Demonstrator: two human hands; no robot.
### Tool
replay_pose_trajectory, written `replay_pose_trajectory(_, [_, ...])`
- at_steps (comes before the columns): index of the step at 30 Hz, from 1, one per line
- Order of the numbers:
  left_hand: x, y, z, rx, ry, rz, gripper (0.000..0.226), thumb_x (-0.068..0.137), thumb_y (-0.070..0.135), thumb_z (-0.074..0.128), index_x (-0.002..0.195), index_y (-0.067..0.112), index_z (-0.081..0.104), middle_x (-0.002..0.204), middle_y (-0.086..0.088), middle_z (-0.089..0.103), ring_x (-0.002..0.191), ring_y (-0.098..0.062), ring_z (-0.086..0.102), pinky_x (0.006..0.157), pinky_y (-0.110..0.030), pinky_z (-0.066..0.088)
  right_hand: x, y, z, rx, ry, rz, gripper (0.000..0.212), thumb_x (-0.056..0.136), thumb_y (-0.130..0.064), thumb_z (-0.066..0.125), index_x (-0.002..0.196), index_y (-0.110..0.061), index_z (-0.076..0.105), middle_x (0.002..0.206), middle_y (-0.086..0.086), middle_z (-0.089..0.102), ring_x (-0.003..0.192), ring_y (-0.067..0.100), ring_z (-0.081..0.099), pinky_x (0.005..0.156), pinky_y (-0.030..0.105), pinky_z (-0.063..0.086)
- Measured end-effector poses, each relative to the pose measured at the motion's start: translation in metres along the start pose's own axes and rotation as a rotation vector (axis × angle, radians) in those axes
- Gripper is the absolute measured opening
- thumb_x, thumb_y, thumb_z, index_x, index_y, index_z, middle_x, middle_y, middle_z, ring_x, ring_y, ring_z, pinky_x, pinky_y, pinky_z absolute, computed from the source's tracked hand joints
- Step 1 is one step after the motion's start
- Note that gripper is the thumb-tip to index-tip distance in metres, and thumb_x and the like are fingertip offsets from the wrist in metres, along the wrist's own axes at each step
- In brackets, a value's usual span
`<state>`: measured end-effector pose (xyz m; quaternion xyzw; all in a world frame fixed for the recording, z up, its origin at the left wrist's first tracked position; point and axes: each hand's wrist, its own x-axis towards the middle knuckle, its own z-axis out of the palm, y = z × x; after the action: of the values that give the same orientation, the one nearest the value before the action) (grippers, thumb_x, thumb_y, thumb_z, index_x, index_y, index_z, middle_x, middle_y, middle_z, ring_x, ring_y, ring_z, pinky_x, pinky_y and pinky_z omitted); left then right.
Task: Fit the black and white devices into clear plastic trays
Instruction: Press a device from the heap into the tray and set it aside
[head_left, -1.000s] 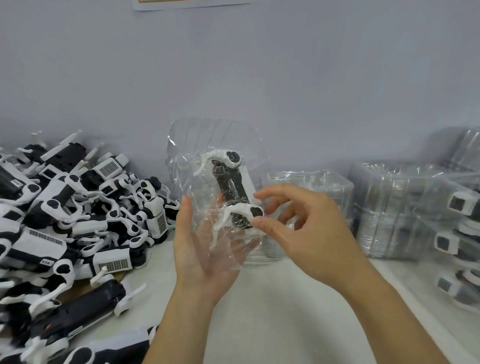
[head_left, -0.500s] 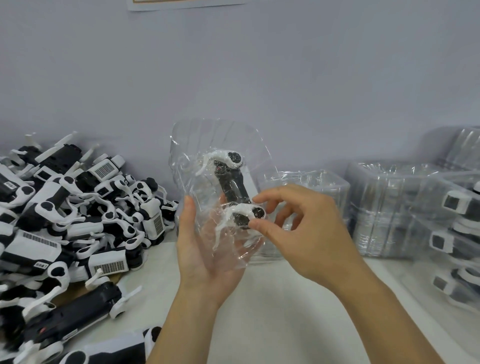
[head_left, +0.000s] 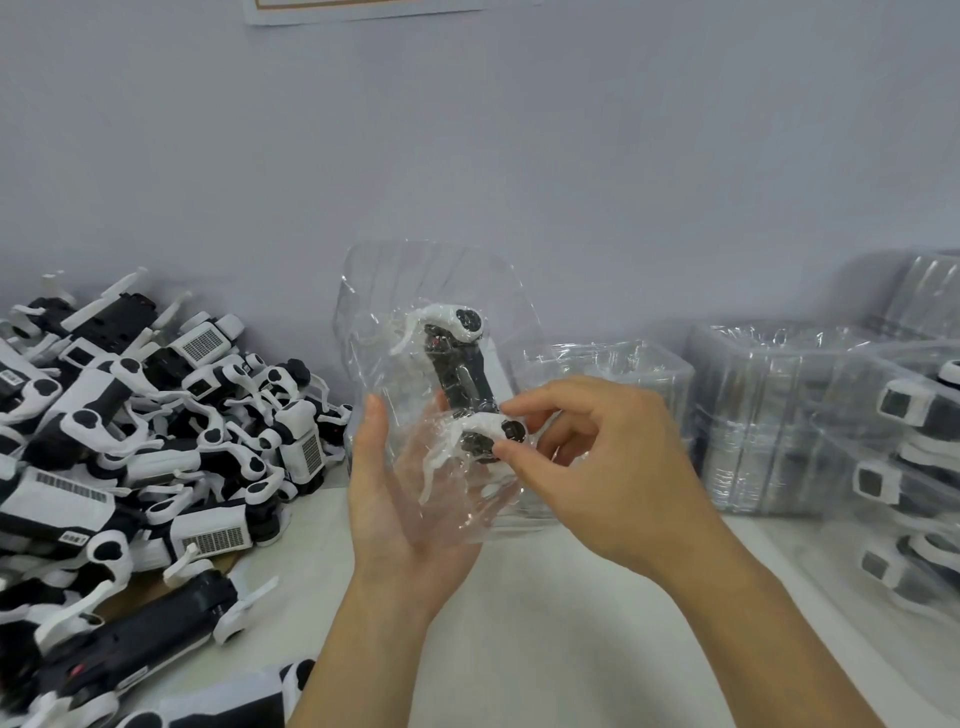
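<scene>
Two bare hands work over the white table (head_left: 519, 623), and between them they hold one clear plastic tray (head_left: 431, 291) with one black and white device (head_left: 460, 379) seated in it, raised above the tabletop in front of the wall. The left hand (head_left: 400, 509) lies palm up beneath the tray's lower half, fingers nearly straight and spread behind the clear plastic, the thumb up along the tray's left edge; it supports rather than clenches. The right hand (head_left: 597, 467) is curled, its thumb and forefinger pinching the device's lower white arm with its round black cap, the other fingers loosely bent behind. The device stands roughly upright in the tray, a second white arm and black cap at its top. To the left, a loose heap of devices (head_left: 130, 441) covers the table; they overlap too much to count, perhaps two dozen or more. Several carry white barcode-like stickers, but nothing on them is readable. At the right edge, packed trays (head_left: 904, 467) show at least four devices behind clear plastic. Farther back, against the wall, stand two stacks of empty trays (head_left: 753, 415), one just behind the right hand and a larger one beside it. A paper sheet (head_left: 363, 10) shows at the wall's top edge, its writing cut off.
</scene>
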<state>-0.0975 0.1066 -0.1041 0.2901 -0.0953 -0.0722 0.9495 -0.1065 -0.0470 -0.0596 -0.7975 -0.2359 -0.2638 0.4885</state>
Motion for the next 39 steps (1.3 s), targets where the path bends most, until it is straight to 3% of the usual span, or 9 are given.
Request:
replay_pose_trajectory(6, [0.0,0.0,0.004,0.149,0.141,0.072,0.069,0.075,0.067,0.066,0.121,0.016,0.071,0.124,-0.018,0.068,0.112,-0.039,0.067,0.106,-0.057,0.043,0.001,0.007,-0.004,-0.016,-0.044,0.067,0.017,0.076,-0.023,0.085,0.091,-0.028,0.079,0.077,-0.013,0.07,0.067,0.006,0.065,0.061,0.01,0.046])
replay_pose_trajectory(9, [-0.001,0.001,0.008,0.22,0.15,0.076,0.085,0.063,0.068,0.077,0.128,0.013,0.066,0.129,-0.018,0.065,0.108,-0.038,0.065,0.093,-0.049,0.053,0.002,0.008,-0.009,-0.017,-0.055,0.059,0.004,0.086,-0.029,0.075,0.087,-0.029,0.079,0.078,-0.02,0.071,0.074,0.002,0.066,0.064,0.008,0.045])
replay_pose_trajectory(13, [-0.001,-0.001,0.01,0.304,0.073,0.041,0.086,0.051,0.061,0.089,0.123,0.018,0.07,0.123,-0.014,0.068,0.1,-0.031,0.068,0.072,-0.04,0.057,0.006,0.008,-0.015,0.053,0.193,0.036,0.007,0.091,-0.026,0.069,0.096,-0.03,0.072,0.076,-0.014,0.071,0.069,0.005,0.068,0.061,0.011,0.048])
replay_pose_trajectory(16, [0.001,-0.005,0.01,0.43,0.039,0.07,0.06,0.062,0.055,0.084,0.112,0.024,0.076,0.121,-0.009,0.07,0.107,-0.027,0.067,0.086,-0.045,0.057,0.006,0.006,-0.017,0.088,0.259,0.019,0.02,0.09,-0.029,0.07,0.11,-0.036,0.067,0.083,-0.014,0.07,0.073,0.005,0.068,0.06,0.009,0.048])
replay_pose_trajectory(18, [0.002,-0.007,0.01,0.499,0.052,0.091,0.058,0.061,0.055,0.085,0.11,0.025,0.077,0.121,-0.005,0.07,0.113,-0.026,0.064,0.098,-0.049,0.051,0.006,0.007,-0.018,0.066,0.249,0.005,0.015,0.091,-0.028,0.07,0.104,-0.036,0.07,0.084,-0.017,0.069,0.072,0.004,0.067,0.059,0.008,0.047])
replay_pose_trajectory(22, [0.001,-0.006,0.01,0.502,0.069,0.068,0.052,0.065,0.053,0.079,0.109,0.025,0.077,0.121,-0.004,0.071,0.101,-0.021,0.071,0.08,-0.04,0.058,0.007,0.009,-0.015,0.071,0.262,0.001,0.021,0.089,-0.018,0.073,0.093,-0.038,0.071,0.079,-0.016,0.07,0.073,0.003,0.067,0.063,0.011,0.051])
replay_pose_trajectory(27, [0.0,-0.006,0.011,0.458,0.096,0.054,0.049,0.066,0.052,0.079,0.107,0.024,0.077,0.132,-0.011,0.064,0.116,-0.034,0.063,0.085,-0.051,0.056,0.008,0.008,-0.011,0.058,0.249,-0.002,0.025,0.087,-0.013,0.075,0.092,-0.038,0.071,0.08,-0.019,0.071,0.078,0.0,0.068,0.072,0.012,0.053])
replay_pose_trajectory(34, [-0.002,-0.007,0.016,0.466,0.08,0.032,0.036,0.07,0.047,0.077,0.099,0.026,0.079,0.114,-0.002,0.074,0.092,-0.02,0.073,0.075,-0.043,0.058,0.007,0.011,-0.01,-0.007,0.323,0.006,0.009,0.085,-0.022,0.078,0.093,-0.023,0.074,0.075,-0.017,0.068,0.072,0.0,0.067,0.067,0.011,0.052])
replay_pose_trajectory(39, [-0.003,-0.008,0.018,0.504,0.128,0.039,0.035,0.067,0.046,0.079,0.097,0.027,0.08,0.118,-0.001,0.073,0.1,-0.018,0.071,0.077,-0.037,0.058,0.007,0.009,-0.011,-0.006,0.305,0.03,0.007,0.088,-0.02,0.074,0.091,-0.025,0.072,0.073,-0.016,0.067,0.073,0.0,0.067,0.066,0.011,0.052])
